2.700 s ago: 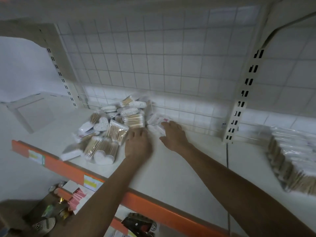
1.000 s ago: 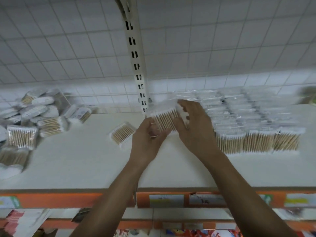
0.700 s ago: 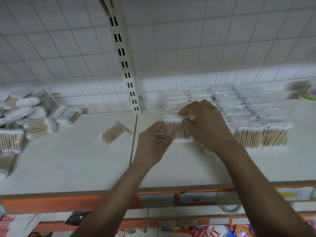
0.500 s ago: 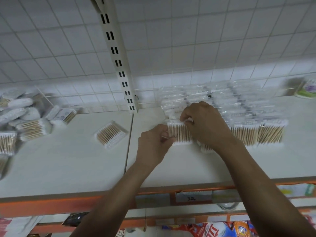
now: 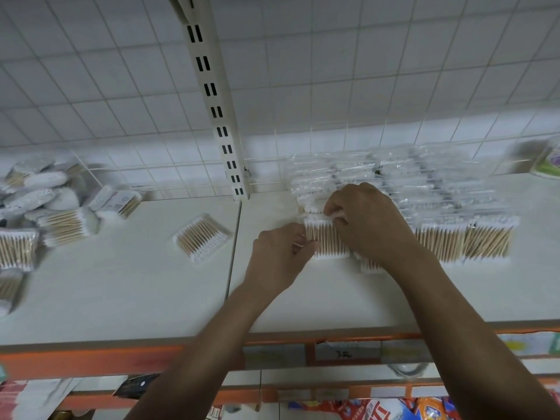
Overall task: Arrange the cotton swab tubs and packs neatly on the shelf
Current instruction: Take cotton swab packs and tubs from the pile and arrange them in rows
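Observation:
A clear pack of wooden-stick cotton swabs (image 5: 325,239) lies on the white shelf (image 5: 303,301) at the left end of a neat row of packs (image 5: 463,241). My left hand (image 5: 280,256) pinches its left edge. My right hand (image 5: 368,225) grips its top right corner and covers part of the row. One loose pack (image 5: 200,237) lies alone, tilted, left of the shelf seam. A jumbled pile of packs and white tubs (image 5: 45,207) sits at the far left.
A slotted upright post (image 5: 216,116) stands against the wire-grid back wall. The shelf's orange front rail (image 5: 91,362) carries price labels. A green-and-white item (image 5: 550,160) sits at the far right. Packaged goods fill the lower shelf.
Both hands carried a pack from the left pile to the right row and lowered it onto the shelf at the row's left end. The view shifted right.

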The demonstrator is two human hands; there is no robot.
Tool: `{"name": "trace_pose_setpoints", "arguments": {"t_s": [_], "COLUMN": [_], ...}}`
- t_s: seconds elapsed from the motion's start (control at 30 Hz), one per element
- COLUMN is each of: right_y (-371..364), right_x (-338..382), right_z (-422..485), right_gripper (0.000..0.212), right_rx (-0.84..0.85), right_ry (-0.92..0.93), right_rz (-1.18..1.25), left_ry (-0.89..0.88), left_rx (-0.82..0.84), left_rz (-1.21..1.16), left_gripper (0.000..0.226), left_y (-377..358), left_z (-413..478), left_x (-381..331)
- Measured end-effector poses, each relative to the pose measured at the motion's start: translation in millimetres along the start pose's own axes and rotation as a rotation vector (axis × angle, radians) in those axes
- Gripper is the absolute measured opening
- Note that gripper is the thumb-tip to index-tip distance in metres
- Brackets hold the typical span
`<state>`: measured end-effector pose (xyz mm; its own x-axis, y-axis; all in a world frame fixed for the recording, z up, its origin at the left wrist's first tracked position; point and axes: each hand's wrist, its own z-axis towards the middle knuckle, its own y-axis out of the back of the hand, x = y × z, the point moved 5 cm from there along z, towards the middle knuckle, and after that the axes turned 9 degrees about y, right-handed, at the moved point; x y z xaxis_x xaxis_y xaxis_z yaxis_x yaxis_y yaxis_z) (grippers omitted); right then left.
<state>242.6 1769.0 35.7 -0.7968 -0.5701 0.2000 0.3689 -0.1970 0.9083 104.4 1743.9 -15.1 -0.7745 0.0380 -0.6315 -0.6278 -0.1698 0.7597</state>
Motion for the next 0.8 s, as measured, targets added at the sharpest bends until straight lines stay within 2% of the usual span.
{"name": "trace_pose_setpoints", "arguments": {"t_s": [0.13, 0.23, 0.3, 0.4, 0.57, 0.7, 0.8], "right_y": [5, -7, -20, -50, -87, -100, -96], "right_x": [23, 55, 76, 98, 112, 110, 105], "right_z": [6, 15, 21, 31, 39, 40, 42], "right_gripper": [0.019, 0.014, 0.014, 0.019, 0.031, 0.035, 0.036], "right_rx": [-0.202, -0.237, -0.215, -0.077, 0.085, 0.203, 0.153], "right_ry": [0.077, 0.169, 0.229, 0.245, 0.193, 0.128, 0.089], "right_rz": [0.078, 0.158, 0.199, 0.232, 0.308, 0.344, 0.394], "left_ry": [-0.014, 0.028, 0.076, 0.193, 0.507, 0.485, 0.341], "left_rx": [-0.104, -0.224, -0.289, -0.335, -0.18, -0.15, -0.23], "left_rz": [-0.004, 0.094, 0.209, 0.341, 0.401, 0.305, 0.163], "left_gripper": [0.033, 0.025, 0.026, 0.043, 0.074, 0.063, 0.065], "left_y": [24, 45, 56, 69, 75, 72, 75], "left_z": [0, 6, 9, 9, 2, -2, -4], "left_x": [13, 36, 54, 81, 121, 133, 121]}}
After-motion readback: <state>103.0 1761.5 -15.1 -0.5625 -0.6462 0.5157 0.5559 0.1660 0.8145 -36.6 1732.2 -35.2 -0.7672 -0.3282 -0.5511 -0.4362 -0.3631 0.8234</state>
